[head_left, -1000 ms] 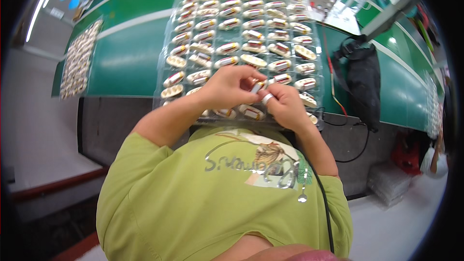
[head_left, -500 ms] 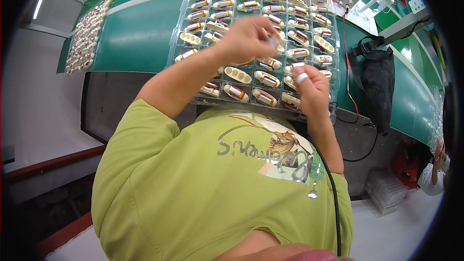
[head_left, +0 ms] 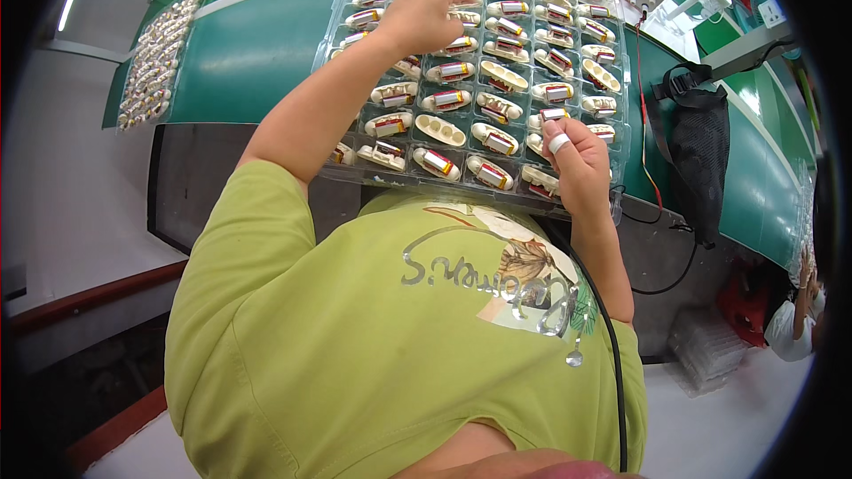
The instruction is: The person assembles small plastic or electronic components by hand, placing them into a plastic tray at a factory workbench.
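Left hand (head_left: 432, 18) over the tray (head_left: 627, 129), right hand (head_left: 581, 160) near its edge — can't tell whether fingers grasp — table (head_left: 253, 66) stretches leftward.

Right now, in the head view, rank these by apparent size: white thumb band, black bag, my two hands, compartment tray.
1. Compartment tray
2. Black bag
3. Left hand and right hand: too alike to rank, partly from differing poses
4. White thumb band
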`<state>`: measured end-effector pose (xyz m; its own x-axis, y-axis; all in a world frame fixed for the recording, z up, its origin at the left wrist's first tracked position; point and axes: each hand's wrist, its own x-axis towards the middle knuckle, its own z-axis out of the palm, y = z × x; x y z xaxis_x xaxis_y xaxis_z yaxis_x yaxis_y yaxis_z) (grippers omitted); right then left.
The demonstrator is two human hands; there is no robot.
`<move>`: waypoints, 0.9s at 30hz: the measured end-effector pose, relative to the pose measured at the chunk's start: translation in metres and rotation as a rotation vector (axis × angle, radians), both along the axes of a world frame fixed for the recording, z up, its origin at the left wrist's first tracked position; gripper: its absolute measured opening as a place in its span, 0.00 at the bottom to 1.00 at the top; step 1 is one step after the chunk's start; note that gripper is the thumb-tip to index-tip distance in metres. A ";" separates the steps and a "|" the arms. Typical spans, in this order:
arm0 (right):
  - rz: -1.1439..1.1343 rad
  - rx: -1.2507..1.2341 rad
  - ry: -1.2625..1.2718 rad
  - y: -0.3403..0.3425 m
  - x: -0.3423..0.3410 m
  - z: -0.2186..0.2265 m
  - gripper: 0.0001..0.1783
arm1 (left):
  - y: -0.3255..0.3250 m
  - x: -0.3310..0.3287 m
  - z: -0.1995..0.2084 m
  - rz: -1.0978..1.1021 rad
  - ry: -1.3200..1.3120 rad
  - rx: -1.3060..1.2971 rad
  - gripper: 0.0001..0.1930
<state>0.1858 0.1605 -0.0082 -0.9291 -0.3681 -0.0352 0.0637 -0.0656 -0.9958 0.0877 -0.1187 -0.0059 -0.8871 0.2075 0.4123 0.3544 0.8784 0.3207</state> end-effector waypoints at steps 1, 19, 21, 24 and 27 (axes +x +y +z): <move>-0.001 0.003 -0.003 0.000 0.001 0.000 0.14 | 0.001 0.008 0.007 0.020 0.003 -0.027 0.11; 0.063 0.224 0.265 -0.020 0.000 0.014 0.11 | 0.043 0.099 0.016 -0.238 -1.019 1.531 0.10; 0.088 0.187 0.206 -0.018 0.000 0.016 0.13 | 0.050 0.104 0.021 -0.203 -1.029 1.513 0.16; 0.069 0.147 0.194 -0.019 0.002 0.017 0.13 | 0.051 0.104 0.016 -0.233 -1.044 1.467 0.20; 0.079 0.184 0.226 -0.018 0.000 0.013 0.13 | 0.052 0.103 0.015 -0.257 -1.059 1.470 0.20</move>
